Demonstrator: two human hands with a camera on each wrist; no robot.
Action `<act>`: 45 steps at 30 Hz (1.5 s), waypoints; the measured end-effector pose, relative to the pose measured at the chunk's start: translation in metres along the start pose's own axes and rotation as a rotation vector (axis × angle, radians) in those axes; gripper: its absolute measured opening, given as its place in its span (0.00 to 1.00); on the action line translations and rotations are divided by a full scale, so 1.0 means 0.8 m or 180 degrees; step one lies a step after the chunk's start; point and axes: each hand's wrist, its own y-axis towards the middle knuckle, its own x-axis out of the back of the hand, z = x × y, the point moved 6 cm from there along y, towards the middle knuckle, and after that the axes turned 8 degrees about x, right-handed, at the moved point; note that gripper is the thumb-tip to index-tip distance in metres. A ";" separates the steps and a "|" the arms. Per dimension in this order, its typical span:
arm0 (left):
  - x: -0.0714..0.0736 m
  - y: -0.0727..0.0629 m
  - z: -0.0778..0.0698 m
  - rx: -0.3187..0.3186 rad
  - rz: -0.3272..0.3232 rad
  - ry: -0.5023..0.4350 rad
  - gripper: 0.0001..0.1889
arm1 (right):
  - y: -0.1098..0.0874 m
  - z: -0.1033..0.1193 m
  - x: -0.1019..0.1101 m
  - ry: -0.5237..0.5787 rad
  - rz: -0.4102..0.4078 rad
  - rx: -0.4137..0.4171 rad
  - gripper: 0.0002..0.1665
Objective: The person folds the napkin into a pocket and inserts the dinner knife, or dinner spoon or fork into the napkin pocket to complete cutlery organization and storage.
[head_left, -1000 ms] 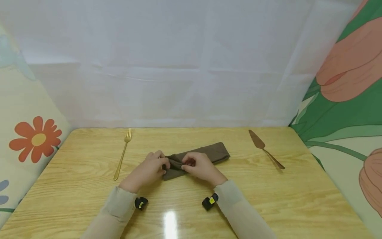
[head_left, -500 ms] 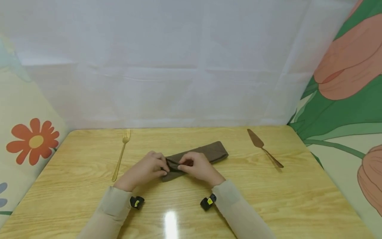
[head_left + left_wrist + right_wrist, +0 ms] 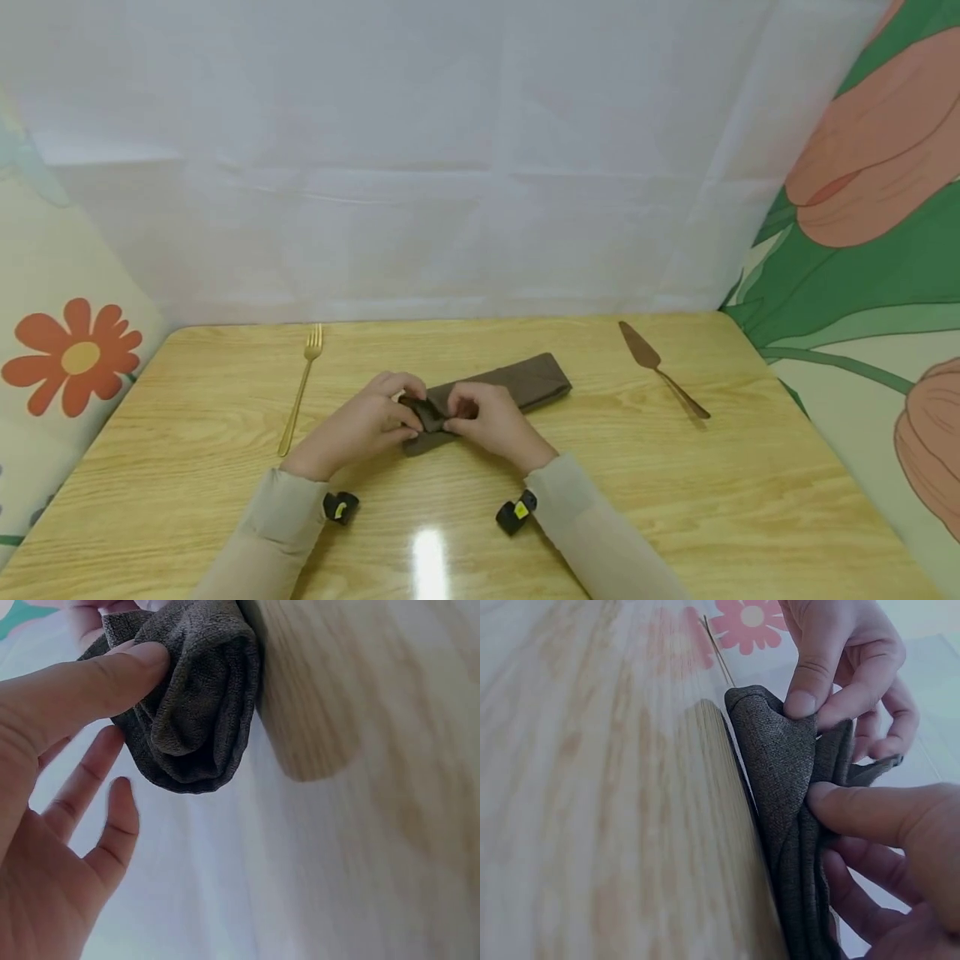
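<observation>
A dark brown cloth napkin (image 3: 525, 382), folded into a long strip, lies slantwise on the wooden table. At its left end my left hand (image 3: 375, 417) pinches the fabric between thumb and fingers. My right hand (image 3: 495, 421) pinches a fold close beside it, thumb and index meeting on the cloth. In the left wrist view the napkin's end (image 3: 199, 705) shows rolled layers under my left thumb. Seen from the right wrist, both thumbs press on the napkin (image 3: 772, 757), and a corner of cloth sticks up between the hands.
A gold fork (image 3: 302, 387) lies to the left of the hands, tines toward the far edge. On the right is a copper-coloured cake server (image 3: 660, 367). A white sheet (image 3: 450, 208) hangs behind the table's far edge.
Both hands stay at the napkin's left end. The left fingers have spread a little and lifted the fold there, and the right fingertips have shifted slightly left with the cloth.
</observation>
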 end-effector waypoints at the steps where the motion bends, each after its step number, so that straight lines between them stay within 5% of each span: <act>1: 0.000 0.000 0.000 -0.0041 -0.0031 0.0002 0.07 | 0.000 0.001 0.000 0.0001 0.0007 0.0008 0.12; 9: -0.003 -0.002 -0.002 -0.0262 0.0049 -0.0013 0.07 | -0.002 -0.003 -0.001 -0.0004 0.0117 0.0036 0.07; 19: -0.003 -0.002 0.007 0.0251 0.0272 0.0036 0.04 | -0.005 -0.010 0.004 0.0086 0.0330 0.0037 0.05; 29: -0.008 -0.003 0.012 0.0413 0.0492 -0.0116 0.05 | -0.005 -0.006 -0.001 -0.0135 0.0483 0.0022 0.04; 36: -0.009 -0.004 0.010 0.0249 0.0479 -0.0256 0.07 | -0.003 -0.007 -0.006 -0.0197 0.0587 0.0082 0.04; 45: -0.005 -0.003 -0.001 -0.0321 0.0222 -0.0239 0.08 | -0.001 -0.007 -0.009 -0.0284 0.0627 0.0137 0.02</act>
